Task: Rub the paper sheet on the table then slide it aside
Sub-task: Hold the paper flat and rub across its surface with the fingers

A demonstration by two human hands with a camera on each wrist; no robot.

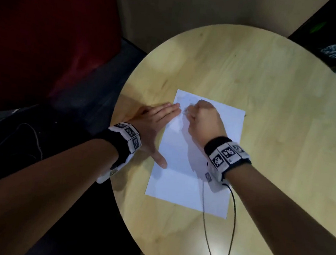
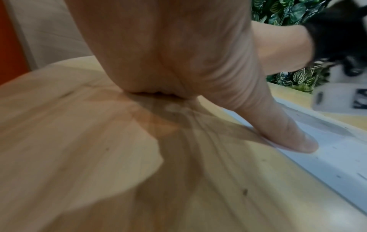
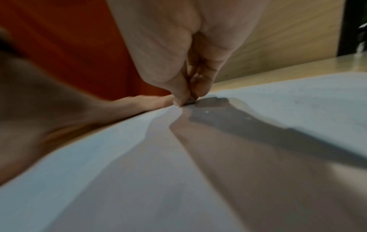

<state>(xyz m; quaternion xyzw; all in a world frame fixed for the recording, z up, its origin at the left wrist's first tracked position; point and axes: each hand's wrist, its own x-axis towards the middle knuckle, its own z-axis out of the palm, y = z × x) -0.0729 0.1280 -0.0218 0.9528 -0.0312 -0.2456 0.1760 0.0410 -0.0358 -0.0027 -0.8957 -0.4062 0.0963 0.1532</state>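
Under my hands the paper is white, with grey smudges near my right hand. The table is light yellow wood. My wristbands are black, with black-and-white square patterns.

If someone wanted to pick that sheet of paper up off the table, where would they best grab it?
Probably the near edge of the paper sheet, from the person's own side. It lies flat on the round table, and both hands cover its far half, so that bare edge is free to lift and pinch.

Head looks down; wrists low — share paper sheet.
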